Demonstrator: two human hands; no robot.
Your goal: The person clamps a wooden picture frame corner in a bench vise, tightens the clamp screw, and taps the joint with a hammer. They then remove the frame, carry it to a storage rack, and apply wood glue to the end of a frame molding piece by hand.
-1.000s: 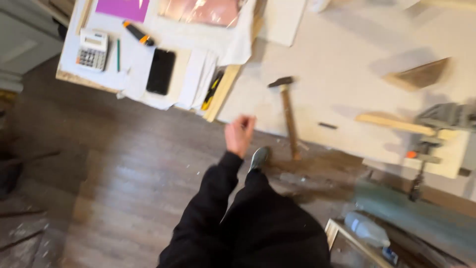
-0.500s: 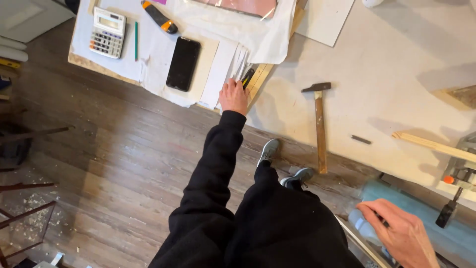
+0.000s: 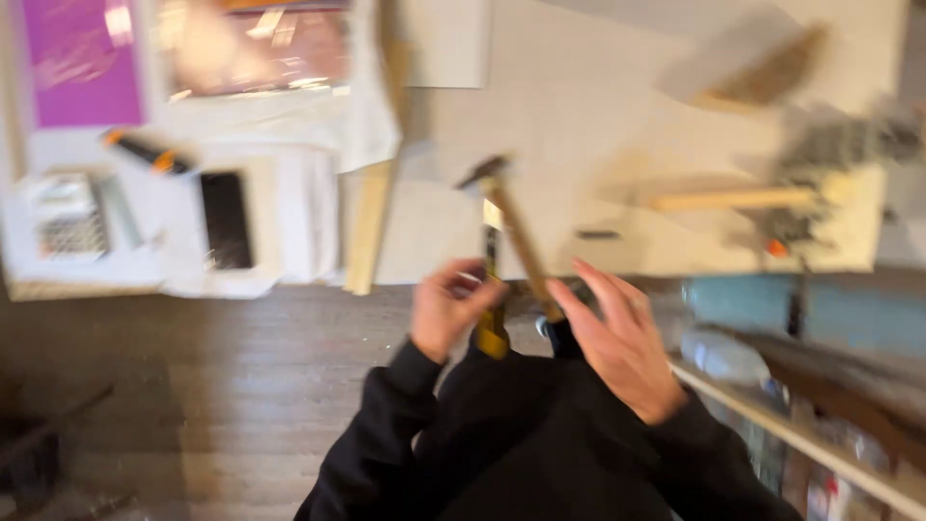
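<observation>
Pretty blurry, so take this with a grain of salt. My read is that the pick-up is the step in hand: the left hand (image 3: 449, 314) is curled around a slim yellow-and-black hand tool (image 3: 492, 328), pinching its upper end, and the tool hangs down in front of the black-sleeved body. I can't tell what kind of tool it is. The right hand (image 3: 622, 342) is spread wide with nothing in it, just to the right of the tool. For it to take hold, its fingers would need to close around the free end. Past the hands lies a big pale flat board (image 3: 598, 116), and near-left there's dark wood plank flooring (image 3: 212, 386). At far left is a low surface under a white cloth (image 3: 299, 183), carrying a purple sheet (image 3: 82, 68), a black phone (image 3: 225, 220), a white calculator (image 3: 68, 217) and an orange-and-black marker (image 3: 145, 152). A long pale wooden strip (image 3: 371, 227) lies along the cloth's right edge. A wooden-handled hammer (image 3: 516, 232) lies on the board just beyond the hands. A clear plastic bottle (image 3: 723, 355) sits near-right.
</observation>
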